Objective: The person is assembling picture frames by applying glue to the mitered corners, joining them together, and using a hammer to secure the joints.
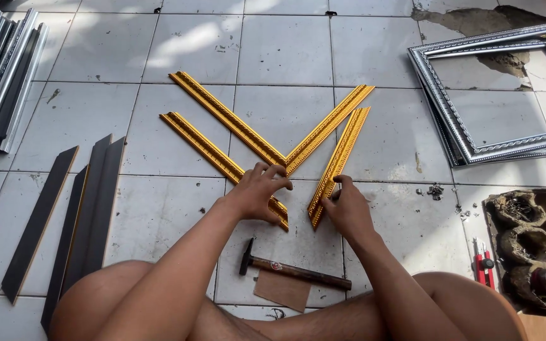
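On the tiled floor (285, 50): left hand (257, 192), right hand (347, 208) pinching gold moulding strips (222, 158) (mitred ends best aligned flush), hammer (295, 271) nearby.

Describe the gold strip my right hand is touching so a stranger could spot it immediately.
On the white tiled floor, four gold moulding strips lie in two V shapes in front of the person. The one meant is the rightmost, slanting up to the right, with the right hand pinching its lower end. Unlike its neighbours, it lies on the outer right, touched by no other hand.
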